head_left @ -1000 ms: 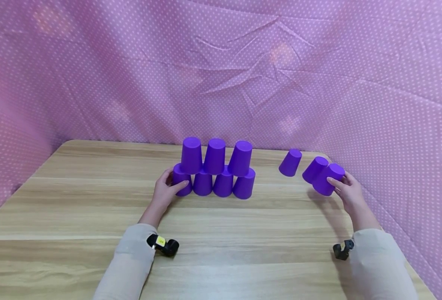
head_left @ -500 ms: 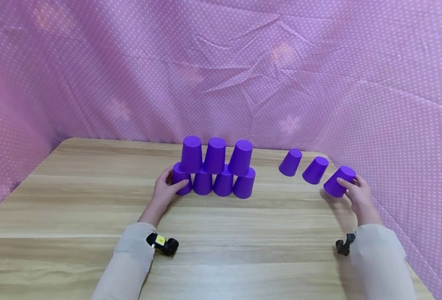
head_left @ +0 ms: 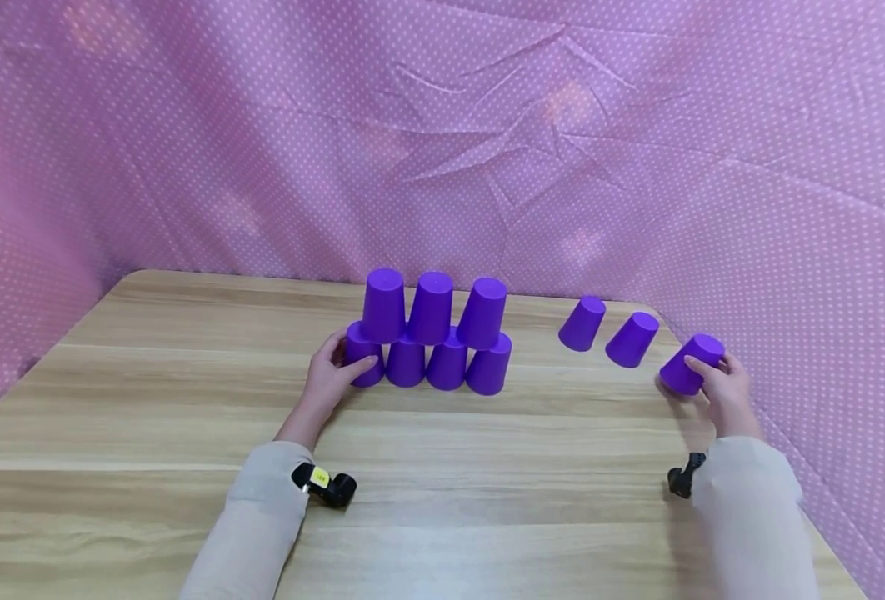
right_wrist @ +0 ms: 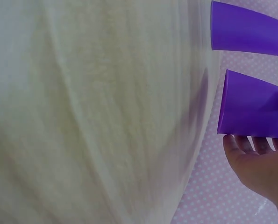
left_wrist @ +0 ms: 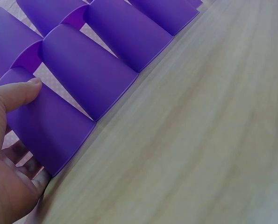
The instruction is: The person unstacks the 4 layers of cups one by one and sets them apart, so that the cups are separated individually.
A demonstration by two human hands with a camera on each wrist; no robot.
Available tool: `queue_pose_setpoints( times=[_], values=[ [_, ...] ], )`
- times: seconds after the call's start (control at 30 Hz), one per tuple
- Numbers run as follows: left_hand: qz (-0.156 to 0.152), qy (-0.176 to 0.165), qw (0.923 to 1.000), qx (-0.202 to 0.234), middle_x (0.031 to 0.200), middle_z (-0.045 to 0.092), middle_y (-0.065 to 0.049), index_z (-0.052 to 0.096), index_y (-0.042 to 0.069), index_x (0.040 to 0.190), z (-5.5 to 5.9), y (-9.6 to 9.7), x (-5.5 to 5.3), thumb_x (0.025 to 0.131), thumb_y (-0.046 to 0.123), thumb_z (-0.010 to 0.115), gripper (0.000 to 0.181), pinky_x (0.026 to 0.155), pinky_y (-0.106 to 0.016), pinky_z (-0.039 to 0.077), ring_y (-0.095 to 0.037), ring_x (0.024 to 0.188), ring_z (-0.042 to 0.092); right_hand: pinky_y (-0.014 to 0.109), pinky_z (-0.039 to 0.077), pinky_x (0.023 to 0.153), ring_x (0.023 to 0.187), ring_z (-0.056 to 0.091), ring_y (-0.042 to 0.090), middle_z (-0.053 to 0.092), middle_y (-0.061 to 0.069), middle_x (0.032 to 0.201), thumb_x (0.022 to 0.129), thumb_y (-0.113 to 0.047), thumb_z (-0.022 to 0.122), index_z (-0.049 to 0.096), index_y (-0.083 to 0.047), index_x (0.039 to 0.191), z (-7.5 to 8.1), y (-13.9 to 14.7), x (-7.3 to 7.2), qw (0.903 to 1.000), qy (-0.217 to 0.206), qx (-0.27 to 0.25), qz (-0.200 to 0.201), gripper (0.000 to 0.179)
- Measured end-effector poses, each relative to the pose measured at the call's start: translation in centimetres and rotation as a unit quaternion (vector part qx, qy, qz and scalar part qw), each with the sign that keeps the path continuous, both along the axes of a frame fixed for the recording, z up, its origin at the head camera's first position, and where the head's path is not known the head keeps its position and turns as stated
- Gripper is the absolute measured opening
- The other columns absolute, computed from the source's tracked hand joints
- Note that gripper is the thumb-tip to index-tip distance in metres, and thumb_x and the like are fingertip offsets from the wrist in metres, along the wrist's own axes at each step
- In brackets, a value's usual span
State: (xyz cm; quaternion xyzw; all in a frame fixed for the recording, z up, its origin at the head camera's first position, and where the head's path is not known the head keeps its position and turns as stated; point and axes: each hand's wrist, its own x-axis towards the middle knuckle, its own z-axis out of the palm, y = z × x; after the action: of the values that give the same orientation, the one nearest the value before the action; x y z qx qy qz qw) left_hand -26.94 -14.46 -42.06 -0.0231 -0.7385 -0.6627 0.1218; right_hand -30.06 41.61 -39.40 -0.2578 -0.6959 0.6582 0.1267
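Observation:
My left hand (head_left: pixel 325 385) holds the leftmost lower purple cup (head_left: pixel 358 343) of a two-tier stack, thumb across its near side and fingers behind. The lower row is several upside-down cups; on top stand three more, the middle upper cup (head_left: pixel 431 312) among them, bridging the gaps. In the left wrist view my thumb (left_wrist: pixel 24 93) lies against the held cup (left_wrist: pixel 52 126). Far right, my right hand (head_left: pixel 731 393) grips another upside-down purple cup (head_left: pixel 679 375), close over the table. In the right wrist view its fingers (right_wrist: pixel 246 144) are along one side of that cup (right_wrist: pixel 253 105).
Two single upside-down cups, a farther cup (head_left: pixel 582 323) and a nearer cup (head_left: pixel 632 340), stand between the stack and my right hand. The wooden table (head_left: pixel 472 492) meets a pink dotted cloth (head_left: pixel 442 150) at its back and right side.
My right hand has carried its cup rightward and lower, away from the two single cups it overlapped in view before. My left hand keeps its hold, and the stack has not moved.

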Motion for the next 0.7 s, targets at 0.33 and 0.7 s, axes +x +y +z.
queue_pose_setpoints(
  times=[0.33,0.7],
  values=[
    [-0.009,-0.004,0.9999,0.003,0.121,0.044,-0.016,0.04,0.005,0.126,0.1,0.0,0.1,0.074,0.012,0.068,0.06,0.094,-0.034,0.03,-0.026,0.111,0.039,0.019,0.044,0.075,0.116,0.035,0.017,0.033,0.0,0.128,0.059,-0.019,0.08,0.033,-0.026,0.133,-3.2,2.3,-2.4,0.9959,0.035,-0.083,-0.013,0.088],
    [-0.005,-0.006,1.0,0.002,0.121,0.044,-0.017,0.039,0.004,0.126,0.2,-0.1,0.0,0.074,0.01,0.068,0.06,0.094,-0.036,0.03,-0.027,0.11,0.04,0.029,0.028,0.093,0.121,0.028,0.02,0.028,0.002,0.133,0.06,-0.018,0.079,0.03,-0.027,0.134,-2.6,1.7,-2.5,0.9963,0.024,-0.082,-0.014,0.089]
  ],
)
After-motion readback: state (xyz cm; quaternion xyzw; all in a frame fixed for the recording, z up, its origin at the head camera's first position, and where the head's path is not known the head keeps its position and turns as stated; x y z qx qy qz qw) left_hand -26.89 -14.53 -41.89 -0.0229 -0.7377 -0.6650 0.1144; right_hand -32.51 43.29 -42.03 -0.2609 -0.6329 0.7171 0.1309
